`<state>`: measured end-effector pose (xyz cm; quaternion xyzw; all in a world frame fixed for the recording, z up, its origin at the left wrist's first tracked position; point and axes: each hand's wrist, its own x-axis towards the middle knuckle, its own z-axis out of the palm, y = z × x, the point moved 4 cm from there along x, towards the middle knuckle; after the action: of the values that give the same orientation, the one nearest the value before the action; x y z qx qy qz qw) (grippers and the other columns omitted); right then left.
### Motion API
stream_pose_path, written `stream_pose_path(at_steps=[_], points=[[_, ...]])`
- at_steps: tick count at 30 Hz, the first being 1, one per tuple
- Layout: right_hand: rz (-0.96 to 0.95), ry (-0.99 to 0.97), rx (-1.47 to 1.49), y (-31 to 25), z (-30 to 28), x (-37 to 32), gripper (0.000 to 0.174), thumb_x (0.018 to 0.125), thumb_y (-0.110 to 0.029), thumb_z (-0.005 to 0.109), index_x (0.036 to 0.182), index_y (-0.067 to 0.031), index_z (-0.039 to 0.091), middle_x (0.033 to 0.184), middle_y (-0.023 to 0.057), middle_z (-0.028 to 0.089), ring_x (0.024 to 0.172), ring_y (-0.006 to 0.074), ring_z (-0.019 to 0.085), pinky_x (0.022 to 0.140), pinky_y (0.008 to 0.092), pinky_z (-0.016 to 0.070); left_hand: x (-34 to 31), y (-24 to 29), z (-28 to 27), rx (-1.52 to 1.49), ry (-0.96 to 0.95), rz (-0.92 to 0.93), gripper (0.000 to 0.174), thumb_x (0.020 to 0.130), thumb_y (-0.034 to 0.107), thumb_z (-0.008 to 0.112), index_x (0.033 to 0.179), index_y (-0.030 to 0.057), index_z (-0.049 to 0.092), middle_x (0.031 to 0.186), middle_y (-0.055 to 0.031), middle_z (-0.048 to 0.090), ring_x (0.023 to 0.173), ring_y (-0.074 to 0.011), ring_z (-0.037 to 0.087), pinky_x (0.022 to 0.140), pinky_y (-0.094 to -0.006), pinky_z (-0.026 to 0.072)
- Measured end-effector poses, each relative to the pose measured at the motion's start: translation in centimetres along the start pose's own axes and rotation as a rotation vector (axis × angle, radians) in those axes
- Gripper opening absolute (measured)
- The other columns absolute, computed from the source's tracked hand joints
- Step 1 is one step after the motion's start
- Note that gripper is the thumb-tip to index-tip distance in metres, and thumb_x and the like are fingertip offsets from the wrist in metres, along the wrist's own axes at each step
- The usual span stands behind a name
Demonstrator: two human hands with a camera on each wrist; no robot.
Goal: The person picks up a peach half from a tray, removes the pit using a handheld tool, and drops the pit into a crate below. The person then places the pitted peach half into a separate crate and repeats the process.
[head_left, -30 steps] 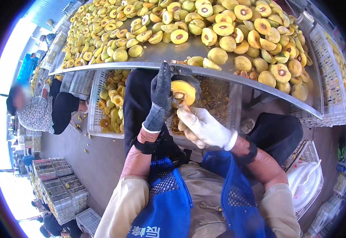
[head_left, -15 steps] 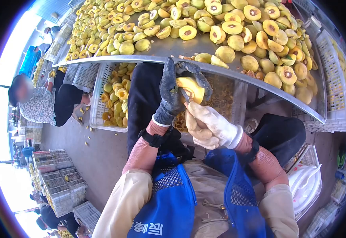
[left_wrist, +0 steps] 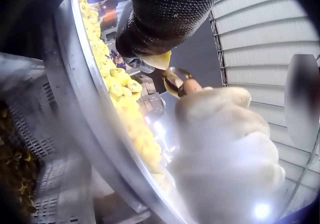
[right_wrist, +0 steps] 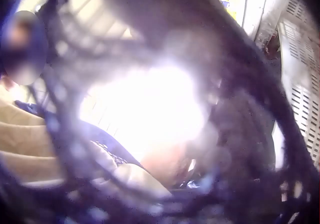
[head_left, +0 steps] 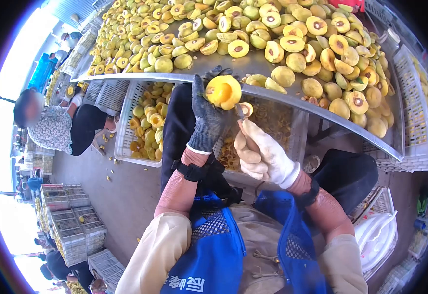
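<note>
In the head view the left hand, in a dark grey glove, grips a yellow fruit half whose hollow faces up. Just to its right, the white-gloved right hand holds a small knife by its handle. A cut-out piece with a brown centre sits at the blade's tip, apart from the fruit half. The left wrist view shows the right hand curled round the brown handle, with the piece beyond it. Glare and dark mesh blur most of the right wrist view.
A metal table heaped with halved fruit spans the top. Below its edge stand a crate of fruit halves and a container of brown-centred scraps. Another person sits at the left, near stacked crates.
The knife has come out of the fruit half, bringing a cut-out piece with it. The right hand has drawn away from the left, and the fruit's hollow now shows.
</note>
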<state>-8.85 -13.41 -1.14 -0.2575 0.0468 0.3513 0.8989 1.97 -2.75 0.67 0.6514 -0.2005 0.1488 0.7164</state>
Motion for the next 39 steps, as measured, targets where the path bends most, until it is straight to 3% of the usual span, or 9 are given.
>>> stream_pose_path(at_steps=[4,6,8,10,14,18,22,27,39], points=[[0.006,-0.057,0.048,-0.1,-0.4,0.1,0.046,0.096,-0.050,0.040,0.090,-0.0079,0.057,0.052,-0.0047,0.037,0.033,0.0049,0.027,0.030,0.0198,0.0236,1.0,-1.4,-2.0,-0.390,0.020,-0.151,0.046,0.081,-0.007,0.062,0.122,-0.0015,0.043,0.114,-0.0132,0.057,0.102,-0.0201,0.058,0.092,-0.0333,0.0493],[0.045,-0.033,0.048,0.3,-1.1,0.5,0.047,0.095,-0.051,0.044,0.092,-0.0057,0.055,0.056,-0.0035,0.040,0.035,0.0049,0.030,0.032,0.0197,0.0239,0.9,-0.2,-2.9,-0.086,0.004,-0.060,0.046,0.082,-0.007,0.060,0.124,-0.0012,0.042,0.117,-0.0135,0.056,0.104,-0.0205,0.057,0.094,-0.0331,0.0478],[0.024,0.023,0.015,0.3,-1.4,0.5,0.050,0.094,-0.051,0.046,0.099,-0.0031,0.055,0.061,-0.0019,0.047,0.038,0.0043,0.031,0.034,0.0192,0.0237,2.6,-3.3,-5.4,-0.455,0.116,-0.211,0.037,0.098,0.034,0.038,0.112,0.0033,0.053,0.106,-0.0108,0.061,0.098,-0.0226,0.059,0.089,-0.0361,0.0502],[-0.001,0.050,-0.030,0.0,-1.5,0.5,0.050,0.093,-0.051,0.047,0.101,-0.0023,0.056,0.063,-0.0011,0.050,0.038,0.0044,0.031,0.034,0.0191,0.0235,3.9,-2.0,-8.4,-0.522,0.330,-0.287,0.034,0.096,0.032,0.043,0.111,0.0035,0.054,0.106,-0.0096,0.061,0.098,-0.0210,0.059,0.089,-0.0341,0.0496],[0.057,0.215,-0.141,0.8,-2.5,0.8,0.050,0.093,-0.050,0.048,0.104,-0.0022,0.055,0.064,-0.0012,0.052,0.039,0.0045,0.033,0.034,0.0191,0.0284,6.5,-3.9,-20.8,0.291,0.538,-0.077,0.030,0.091,0.026,0.049,0.104,0.0019,0.061,0.103,-0.0110,0.063,0.094,-0.0201,0.060,0.083,-0.0313,0.0478],[0.083,0.217,-0.269,0.5,-1.6,0.8,0.050,0.093,-0.050,0.047,0.102,-0.0017,0.053,0.064,-0.0019,0.050,0.041,0.0048,0.036,0.036,0.0205,0.0316,10.1,-9.3,-27.8,1.237,0.310,-0.080,0.031,0.087,0.025,0.057,0.103,-0.0003,0.064,0.102,-0.0162,0.065,0.092,-0.0253,0.062,0.083,-0.0333,0.0474],[0.051,0.252,-0.252,-0.2,-2.2,1.6,0.050,0.093,-0.050,0.047,0.104,-0.0016,0.052,0.064,-0.0020,0.047,0.042,0.0050,0.034,0.038,0.0203,0.0299,12.8,-10.2,-19.6,1.098,0.114,0.009,0.041,0.082,0.038,0.062,0.104,0.0035,0.065,0.105,-0.0187,0.064,0.099,-0.0342,0.061,0.087,-0.0400,0.0468],[0.012,0.305,-0.215,-1.2,-2.9,2.1,0.051,0.093,-0.049,0.048,0.108,-0.0006,0.051,0.065,-0.0014,0.045,0.043,0.0052,0.034,0.040,0.0199,0.0276,16.6,-12.0,-13.2,1.579,-0.335,-0.446,0.057,0.078,0.050,0.063,0.117,0.0089,0.054,0.112,-0.0166,0.063,0.103,-0.0325,0.061,0.085,-0.0443,0.0479],[-0.135,0.413,0.069,-1.9,-5.6,3.1,0.042,0.090,-0.040,0.060,0.106,-0.0022,0.053,0.071,-0.0013,0.050,0.048,0.0035,0.039,0.040,0.0153,0.0325,17.5,-13.2,-12.4,1.464,-0.369,-0.511,0.073,0.073,0.045,0.073,0.125,0.0002,0.046,0.104,-0.0176,0.066,0.097,-0.0338,0.064,0.085,-0.0395,0.0495]])
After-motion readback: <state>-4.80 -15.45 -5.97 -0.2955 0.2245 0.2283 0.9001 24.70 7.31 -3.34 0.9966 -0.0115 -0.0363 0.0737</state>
